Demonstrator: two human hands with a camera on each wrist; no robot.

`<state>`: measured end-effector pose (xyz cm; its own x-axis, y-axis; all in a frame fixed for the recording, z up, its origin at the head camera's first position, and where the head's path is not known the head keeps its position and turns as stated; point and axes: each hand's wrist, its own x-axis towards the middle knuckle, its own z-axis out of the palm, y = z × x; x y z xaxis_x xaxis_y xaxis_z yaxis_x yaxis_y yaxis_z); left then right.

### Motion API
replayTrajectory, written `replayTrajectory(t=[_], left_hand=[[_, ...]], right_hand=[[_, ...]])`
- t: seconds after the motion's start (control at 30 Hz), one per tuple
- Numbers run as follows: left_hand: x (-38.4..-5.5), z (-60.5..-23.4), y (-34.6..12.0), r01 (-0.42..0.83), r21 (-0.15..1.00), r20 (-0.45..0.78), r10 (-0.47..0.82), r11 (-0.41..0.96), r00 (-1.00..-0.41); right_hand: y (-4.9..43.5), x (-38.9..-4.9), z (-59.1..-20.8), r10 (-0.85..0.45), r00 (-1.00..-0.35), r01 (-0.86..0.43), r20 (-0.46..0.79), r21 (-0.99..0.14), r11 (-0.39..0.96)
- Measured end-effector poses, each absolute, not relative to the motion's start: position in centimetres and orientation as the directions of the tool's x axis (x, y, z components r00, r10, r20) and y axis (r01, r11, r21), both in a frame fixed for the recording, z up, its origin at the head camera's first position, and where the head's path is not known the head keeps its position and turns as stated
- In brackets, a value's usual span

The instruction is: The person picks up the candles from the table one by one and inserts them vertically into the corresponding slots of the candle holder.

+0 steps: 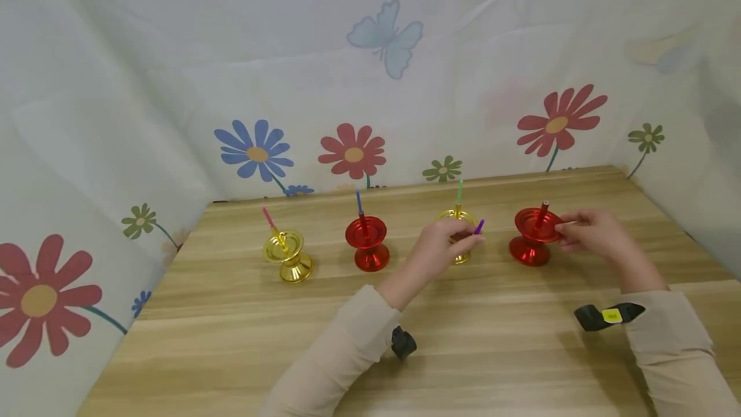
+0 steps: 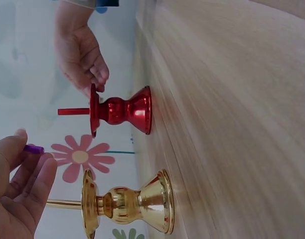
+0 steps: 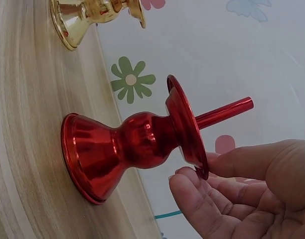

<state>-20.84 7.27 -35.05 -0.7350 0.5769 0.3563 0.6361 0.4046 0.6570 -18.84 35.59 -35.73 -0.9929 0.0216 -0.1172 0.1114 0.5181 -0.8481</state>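
Observation:
My left hand (image 1: 429, 251) pinches a small purple candle (image 1: 479, 226) between thumb and fingers, its tip pointing up and right. Behind that hand, partly hidden, stands a gold candle holder (image 2: 125, 204) with a green candle (image 1: 460, 192) upright in it. On the far right is a red candle holder (image 3: 145, 140), upright on the table, a bare red tube (image 3: 226, 112) rising from its dish. My right hand (image 1: 596, 237) pinches the rim of this dish, thumb on top and fingers beneath. The purple candle is held apart from the red tube, to its left.
To the left, another red holder (image 1: 372, 256) carries a blue candle (image 1: 359, 202), and another gold holder (image 1: 296, 268) carries a tilted pink candle (image 1: 269, 217). All stand in a row on the wooden table (image 1: 231, 340). A flower-printed cloth (image 1: 289, 69) hangs behind.

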Motion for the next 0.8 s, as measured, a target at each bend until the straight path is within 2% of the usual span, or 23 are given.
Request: replayTrajectory(t=[0.4,0.67,0.8], left_hand=[[-21.8,-33.6,8.5,0.679,0.591,0.389,0.584,0.435,-0.712],[-22.5,-31.8,10.1,0.769,0.498,0.441,0.646,0.401,-0.623],[-22.8,-31.0,10.6,0.766,0.482,0.411,0.663,0.424,-0.626]], right_hand=[[35.8,-19.0,-36.0,0.011,-0.994,0.097,-0.106,-0.852,0.515],[35.9,-18.9,-36.0,0.021,-0.993,0.108,-0.114,-0.839,0.534],[35.7,-19.0,-35.9,0.016,-0.994,0.101,-0.11,-0.836,0.539]])
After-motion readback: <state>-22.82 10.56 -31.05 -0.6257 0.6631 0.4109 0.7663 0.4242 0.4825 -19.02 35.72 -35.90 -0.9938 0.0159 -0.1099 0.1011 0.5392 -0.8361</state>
